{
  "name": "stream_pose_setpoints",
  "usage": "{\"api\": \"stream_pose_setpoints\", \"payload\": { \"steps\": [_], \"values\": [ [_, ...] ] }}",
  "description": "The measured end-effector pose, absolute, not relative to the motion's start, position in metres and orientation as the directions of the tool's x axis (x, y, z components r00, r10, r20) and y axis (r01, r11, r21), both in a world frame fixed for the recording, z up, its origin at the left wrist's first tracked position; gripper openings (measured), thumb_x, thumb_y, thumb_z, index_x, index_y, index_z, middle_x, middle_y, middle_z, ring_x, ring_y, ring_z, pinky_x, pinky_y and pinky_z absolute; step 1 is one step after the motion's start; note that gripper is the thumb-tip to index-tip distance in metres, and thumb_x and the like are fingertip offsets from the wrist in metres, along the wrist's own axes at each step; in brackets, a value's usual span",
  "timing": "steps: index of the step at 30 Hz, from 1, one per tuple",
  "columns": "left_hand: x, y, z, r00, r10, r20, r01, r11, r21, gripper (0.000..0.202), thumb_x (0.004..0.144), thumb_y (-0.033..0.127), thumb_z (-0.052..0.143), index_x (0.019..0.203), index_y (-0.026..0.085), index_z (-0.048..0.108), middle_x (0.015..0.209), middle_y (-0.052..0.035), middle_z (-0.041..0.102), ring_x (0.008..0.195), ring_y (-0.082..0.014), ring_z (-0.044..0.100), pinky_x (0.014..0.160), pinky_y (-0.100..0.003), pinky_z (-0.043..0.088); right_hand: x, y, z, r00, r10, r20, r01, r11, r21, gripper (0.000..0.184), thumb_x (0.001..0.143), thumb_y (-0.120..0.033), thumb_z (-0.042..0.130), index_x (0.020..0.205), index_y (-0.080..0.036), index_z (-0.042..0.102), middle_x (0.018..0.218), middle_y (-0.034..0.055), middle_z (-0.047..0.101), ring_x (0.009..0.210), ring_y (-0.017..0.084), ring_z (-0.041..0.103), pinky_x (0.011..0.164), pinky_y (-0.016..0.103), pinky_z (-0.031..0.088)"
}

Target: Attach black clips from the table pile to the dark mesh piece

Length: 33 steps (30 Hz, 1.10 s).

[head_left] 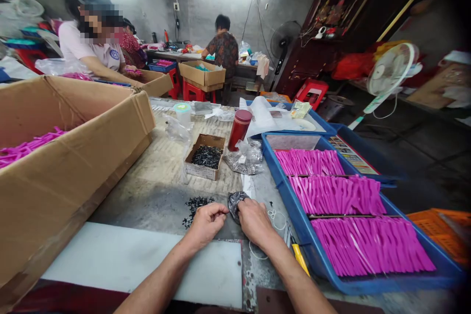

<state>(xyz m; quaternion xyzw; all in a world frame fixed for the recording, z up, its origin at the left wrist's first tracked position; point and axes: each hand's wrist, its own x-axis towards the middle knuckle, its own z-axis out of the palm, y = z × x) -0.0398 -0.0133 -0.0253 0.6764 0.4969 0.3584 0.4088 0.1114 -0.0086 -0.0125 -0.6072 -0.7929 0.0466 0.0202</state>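
Many pink plastic pieces (25, 149) are lying in the big cardboard box (73, 171) at the far left. Beside it, a white board (140, 260) is covering the near table edge, and loose black parts (195, 204) are sitting scattered just beyond it. The left hand (206, 223), fingers curled, is pinching the left edge of a small plastic bag (235, 202) of dark parts, just right of that scatter. The right hand (253, 221) is gripping the bag's other side. Further right, a yellow-handled tool (300, 257) is lying beside a blue tray (298, 221) of magenta pieces (342, 196).

bag (234, 202): contents unreadable (right hand (254, 222) covers part) | cardboard box (73, 167): cut off left
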Motion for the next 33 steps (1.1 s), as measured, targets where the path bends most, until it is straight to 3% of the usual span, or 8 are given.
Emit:
{"api": "stream_pose_setpoints", "payload": {
  "steps": [6,15,26,30,33],
  "values": [
    [-0.042,-0.013,-0.021,0.258,0.966,0.024,0.344,-0.115,0.932,0.017,0.067,0.015,0.047,0.072,0.014,0.062,0.067,-0.0022,0.059,0.064,-0.0125,0.052,0.062,-0.021,0.04,0.113,-0.012,-0.013,-0.27,0.963,-0.015,0.959,0.268,-0.092,0.016,0.075,-0.01,0.04,0.077,-0.017,0.054,0.078,0.0067,0.058,0.074,0.021,0.051,0.06,0.029,0.027],
    [-0.041,-0.013,-0.022,0.333,0.938,-0.102,0.196,0.037,0.98,0.013,0.066,0.015,0.048,0.071,0.011,0.059,0.06,0.0014,0.056,0.055,-0.009,0.046,0.052,-0.018,0.036,0.117,-0.016,-0.019,-0.256,0.965,0.058,0.938,0.262,-0.227,0.014,0.076,-0.012,0.039,0.077,-0.016,0.052,0.078,0.0053,0.057,0.076,0.019,0.05,0.063,0.027,0.028],
    [-0.045,-0.013,-0.019,0.379,0.923,0.066,0.287,-0.185,0.94,0.02,0.07,0.013,0.045,0.077,0.015,0.064,0.071,-0.0028,0.06,0.07,-0.0127,0.053,0.066,-0.022,0.041,0.122,-0.015,-0.025,-0.208,0.959,0.191,0.866,0.271,-0.421,0.015,0.075,-0.013,0.036,0.073,-0.017,0.05,0.07,0.0034,0.058,0.069,0.017,0.052,0.063,0.027,0.033],
    [-0.043,-0.013,-0.02,0.372,0.927,0.049,0.278,-0.161,0.947,0.019,0.069,0.013,0.047,0.077,0.015,0.064,0.072,-0.0024,0.061,0.071,-0.0127,0.053,0.068,-0.023,0.041,0.123,-0.016,-0.026,-0.191,0.965,0.181,0.843,0.256,-0.473,0.015,0.075,-0.013,0.037,0.075,-0.017,0.051,0.072,0.0031,0.059,0.07,0.017,0.052,0.064,0.027,0.034],
    [-0.041,-0.014,-0.023,0.34,0.94,-0.025,0.205,-0.048,0.978,0.021,0.068,0.014,0.048,0.083,0.014,0.062,0.076,-0.0029,0.063,0.071,-0.013,0.054,0.067,-0.023,0.043,0.123,-0.015,-0.024,-0.189,0.97,0.154,0.844,0.241,-0.479,0.015,0.075,-0.012,0.037,0.076,-0.017,0.052,0.074,0.0036,0.059,0.074,0.017,0.052,0.065,0.027,0.034]
  ]
}}
